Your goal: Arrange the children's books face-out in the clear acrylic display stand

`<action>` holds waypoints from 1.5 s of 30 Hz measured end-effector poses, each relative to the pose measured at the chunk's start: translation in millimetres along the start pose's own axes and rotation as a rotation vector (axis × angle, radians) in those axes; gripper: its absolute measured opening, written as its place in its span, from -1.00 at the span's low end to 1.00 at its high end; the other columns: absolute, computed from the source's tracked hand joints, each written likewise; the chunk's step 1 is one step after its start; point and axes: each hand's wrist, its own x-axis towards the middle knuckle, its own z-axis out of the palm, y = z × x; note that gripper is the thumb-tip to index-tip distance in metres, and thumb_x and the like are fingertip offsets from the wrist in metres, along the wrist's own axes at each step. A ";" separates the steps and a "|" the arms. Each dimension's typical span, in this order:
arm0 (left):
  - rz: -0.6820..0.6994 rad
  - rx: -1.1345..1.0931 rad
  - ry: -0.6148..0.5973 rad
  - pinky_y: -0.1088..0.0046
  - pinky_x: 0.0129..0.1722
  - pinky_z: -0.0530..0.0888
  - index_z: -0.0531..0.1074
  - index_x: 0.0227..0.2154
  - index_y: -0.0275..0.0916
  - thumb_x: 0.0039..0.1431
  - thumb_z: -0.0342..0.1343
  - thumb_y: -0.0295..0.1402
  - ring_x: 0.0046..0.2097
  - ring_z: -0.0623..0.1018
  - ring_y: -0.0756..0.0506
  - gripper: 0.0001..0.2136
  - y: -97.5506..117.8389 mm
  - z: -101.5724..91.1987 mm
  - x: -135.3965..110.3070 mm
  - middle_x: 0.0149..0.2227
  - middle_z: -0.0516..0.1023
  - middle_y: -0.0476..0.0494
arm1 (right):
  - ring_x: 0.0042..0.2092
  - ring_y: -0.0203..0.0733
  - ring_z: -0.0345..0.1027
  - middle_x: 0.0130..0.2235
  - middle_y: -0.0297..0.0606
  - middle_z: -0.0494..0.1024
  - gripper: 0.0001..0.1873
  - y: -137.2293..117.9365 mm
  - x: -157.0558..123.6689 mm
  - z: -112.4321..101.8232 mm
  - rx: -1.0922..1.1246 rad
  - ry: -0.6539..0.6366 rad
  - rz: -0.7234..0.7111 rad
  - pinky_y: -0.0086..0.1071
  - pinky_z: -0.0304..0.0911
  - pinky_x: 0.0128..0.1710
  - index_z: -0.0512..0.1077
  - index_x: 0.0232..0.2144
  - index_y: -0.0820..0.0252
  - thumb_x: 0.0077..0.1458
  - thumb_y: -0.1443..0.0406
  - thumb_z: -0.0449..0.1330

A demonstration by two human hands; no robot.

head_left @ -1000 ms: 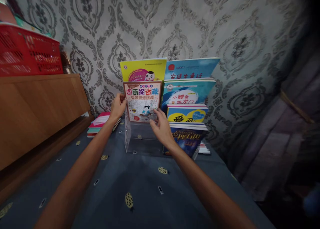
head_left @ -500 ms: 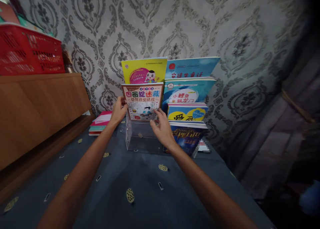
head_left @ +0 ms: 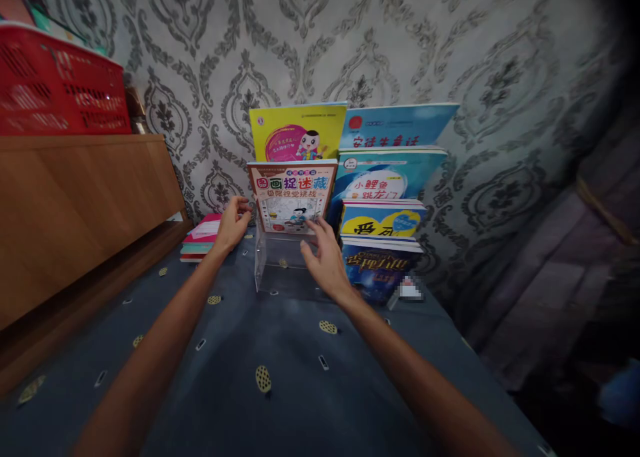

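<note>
A brown-bordered picture book (head_left: 295, 200) stands in a left-hand tier of the clear acrylic book rack (head_left: 285, 270). Just left of its edge is my left hand (head_left: 234, 224), apart from the book, fingers loosely bent and holding nothing. My right hand (head_left: 324, 257) is in front of the cover's lower right, fingers spread; the fingertips appear to rest on the cover. Behind the brown book rises a yellow book (head_left: 300, 127). In the right column stand a blue book (head_left: 400, 124), a teal book (head_left: 385, 177), a yellow-and-blue book (head_left: 380, 220) and a dark blue book (head_left: 377, 270).
A pink-topped stack of books (head_left: 203, 234) lies left of the rack on the dark patterned cloth (head_left: 215, 384). Farther left, a red basket (head_left: 65, 84) sits on a wooden cabinet (head_left: 90, 210). Patterned wallpaper is behind, and a curtain (head_left: 540, 277) hangs at right.
My left hand has come away from the brown book's left edge and moved slightly left. My right hand stays at the cover. The view has shifted a little.
</note>
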 end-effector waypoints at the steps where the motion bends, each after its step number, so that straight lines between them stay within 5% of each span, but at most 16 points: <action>1: -0.006 0.064 -0.007 0.31 -0.11 0.46 0.32 -0.08 -0.23 0.12 0.00 -0.46 -0.13 0.54 -0.13 -0.72 -5.7 -3.4 -4.8 -0.19 0.55 -0.14 | 0.36 0.10 0.12 0.36 0.05 0.17 -0.48 -2.7 -7.5 2.2 0.012 -0.017 -0.004 0.08 0.29 0.22 0.26 0.26 0.16 0.27 0.24 0.05; 8: -0.093 0.826 -0.094 0.10 0.14 0.35 0.41 -0.05 -0.33 0.22 -0.06 -0.43 0.13 0.43 -0.30 -0.72 -56.0 -34.2 -45.8 0.03 0.50 -0.39 | 0.37 -0.03 0.14 0.37 0.01 0.19 -0.51 -9.0 -101.7 16.6 0.066 -0.356 -0.081 0.00 0.20 0.30 0.30 0.24 0.13 0.29 0.38 0.00; 14: -0.269 1.075 -0.268 -0.07 0.28 0.17 0.19 0.27 -0.42 0.31 -0.06 -0.09 0.40 0.13 -0.41 -0.40 -94.6 -46.5 -38.6 0.35 0.21 -0.55 | 0.33 0.02 0.21 0.36 0.04 0.21 -0.54 9.3 -158.4 24.4 0.013 -0.536 -0.001 -0.02 0.27 0.26 0.35 0.21 0.14 0.28 0.37 0.05; 20: -0.388 1.071 -0.485 -0.19 0.30 0.08 0.15 0.31 -0.38 0.30 -0.15 0.06 0.39 0.16 -0.41 -0.30 -115.8 -36.1 -25.9 0.35 0.22 -0.52 | 0.33 0.06 0.21 0.33 0.15 0.23 -0.62 8.6 -163.0 25.5 -0.006 -0.614 0.040 -0.01 0.26 0.27 0.42 0.12 0.26 0.31 0.36 0.05; 34: -0.413 1.060 -0.547 -0.36 0.23 0.07 0.32 0.18 -0.24 0.25 -0.10 0.18 0.25 0.36 -0.49 -0.34 -99.6 -40.5 -27.3 0.21 0.42 -0.50 | 0.31 0.01 0.25 0.32 0.07 0.27 -0.66 3.1 -157.7 20.1 -0.016 -0.613 0.043 -0.04 0.28 0.26 0.46 0.07 0.21 0.30 0.38 0.08; 45: -0.215 1.144 -0.735 -0.20 0.19 0.22 0.21 0.28 -0.17 0.16 0.15 0.01 0.22 0.36 -0.45 -0.32 -93.4 -68.7 -47.5 0.22 0.39 -0.41 | 0.30 0.05 0.25 0.31 0.09 0.29 -0.65 2.5 -158.6 20.5 -0.013 -0.611 0.053 0.01 0.29 0.25 0.47 0.07 0.21 0.29 0.37 0.06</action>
